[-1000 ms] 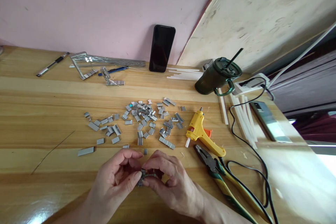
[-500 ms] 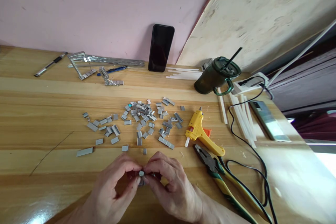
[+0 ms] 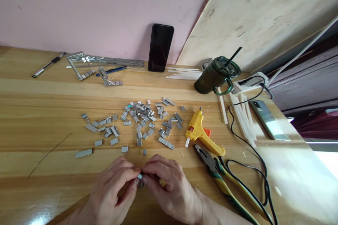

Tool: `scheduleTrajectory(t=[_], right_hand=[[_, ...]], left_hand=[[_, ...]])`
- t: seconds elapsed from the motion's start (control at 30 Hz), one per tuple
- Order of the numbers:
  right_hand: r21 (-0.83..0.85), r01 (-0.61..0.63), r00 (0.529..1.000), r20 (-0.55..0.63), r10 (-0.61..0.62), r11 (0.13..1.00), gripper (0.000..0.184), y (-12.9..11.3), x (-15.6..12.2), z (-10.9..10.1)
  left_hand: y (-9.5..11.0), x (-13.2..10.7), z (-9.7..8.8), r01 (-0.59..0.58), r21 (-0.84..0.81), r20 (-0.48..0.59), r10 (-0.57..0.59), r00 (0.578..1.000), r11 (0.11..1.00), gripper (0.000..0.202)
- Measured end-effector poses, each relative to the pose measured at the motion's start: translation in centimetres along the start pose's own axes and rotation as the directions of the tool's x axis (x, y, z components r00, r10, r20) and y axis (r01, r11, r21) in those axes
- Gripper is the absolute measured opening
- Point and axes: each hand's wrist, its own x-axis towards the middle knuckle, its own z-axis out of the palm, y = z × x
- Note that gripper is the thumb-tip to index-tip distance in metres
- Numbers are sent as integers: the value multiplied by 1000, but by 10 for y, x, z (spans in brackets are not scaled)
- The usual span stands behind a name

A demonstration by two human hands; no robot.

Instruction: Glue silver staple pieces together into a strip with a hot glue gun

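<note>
Close to the table's front edge, my left hand (image 3: 116, 186) and my right hand (image 3: 167, 184) meet, thumbs and forefingers pinched together. Between the fingertips is a small silvery metal piece (image 3: 139, 176), held from both sides; the fingers cover most of it. Another grey bit (image 3: 141, 183) shows just below, partly hidden. Beyond the hands lies a loose heap of small bent grey metal pieces (image 3: 144, 112), with several more scattered left and right. Pliers (image 3: 208, 160) with green and yellow handles rest to the right of my right hand.
A yellow glue gun (image 3: 195, 126) lies at right, its black cord (image 3: 253, 147) looping past the pliers. Farther back are a dark lidded mug (image 3: 216, 75), white glue sticks (image 3: 243, 119), an upright phone (image 3: 160, 47), thin metal rods (image 3: 113, 61), and a pen (image 3: 49, 65).
The piece between my fingertips has tilted, and less of it shows now. My left fingers have closed in around it. The view has shifted slightly; things on the table stay put.
</note>
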Motion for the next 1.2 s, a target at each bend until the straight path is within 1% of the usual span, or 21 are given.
scheduleTrajectory(t=[0.07, 0.2, 0.33, 0.47, 0.53, 0.57, 0.6, 0.63, 0.67, 0.7, 0.73, 0.77, 0.8, 0.83, 0.93, 1.03, 1.1, 1.2], right_hand=[[-8, 15, 1000, 5, -15, 1000, 16, 0, 1, 0], [7, 23, 1000, 12, -23, 1000, 18, -1, 2, 2], [20, 12, 1000, 6, -12, 1000, 19, -1, 1, 3], [-28, 1, 1000, 8, 0, 1000, 19, -1, 2, 1], [-80, -7, 1000, 5, 7, 997, 19, 0, 4, -6], [-132, -24, 1000, 6, 25, 991, 19, 1, 5, -12], [-215, -49, 999, 9, 52, 975, 19, 3, 7, -19], [-330, -89, 995, 17, 100, 940, 18, 5, 10, -27], [-472, -119, 989, 26, 149, 873, 18, 8, 12, -36], [-620, -144, 978, 29, 205, 771, 18, 11, 15, -44], [-745, -177, 959, 18, 284, 643, 16, 15, 18, -52], [-817, -195, 938, 6, 347, 542, 15, 18, 21, -59], [-853, -209, 923, -10, 385, 479, 16, 20, 24, -64], [-870, -223, 910, -24, 413, 441, 16, 23, 27, -68], [-872, -258, 898, -58, 436, 415, 17, 25, 32, -72], [-868, -294, 889, -95, 447, 401, 15, 24, 34, -71], [-859, -303, 887, -95, 452, 414, 15, 23, 34, -68], [-841, -283, 889, -49, 456, 461, 18, 18, 37, -63]], left_hand=[[0, -1, 1, 11, 7, -21, -11, 1000, 1000, 27], [-1, -1, 1, -20, 22, 24, 19, 1000, 1000, 27], [-2, 0, 1, -16, 17, 10, 16, 1000, 1000, 27], [0, 0, 3, 46, -29, -1, -46, 999, 999, 27], [2, 0, 3, 83, -35, -3, -84, 996, 996, 28], [2, 0, 3, 103, -33, -8, -104, 995, 994, 29], [2, 0, 3, 118, -33, -4, -118, 993, 993, 30], [1, 0, 3, 129, -34, -11, -129, 992, 991, 29], [0, 0, 2, 146, -38, -8, -147, 989, 989, 27], [-1, 0, 2, 142, -43, -3, -142, 990, 989, 25], [-2, 0, 2, 146, -43, -15, -147, 989, 988, 22], [-3, 0, 2, 146, -39, -24, -147, 989, 989, 20], [-4, 1, 2, 141, -32, -42, -142, 989, 989, 17], [-5, 2, 2, 141, -21, -60, -142, 988, 990, 15], [-5, 5, 2, 134, 11, -95, -132, 987, 991, 12], [-5, 6, 2, 143, 34, -126, -137, 982, 989, 11], [-7, 5, 2, 156, 36, -137, -149, 979, 987, 11], [-10, 4, 2, 161, 41, -131, -155, 979, 986, 11]])
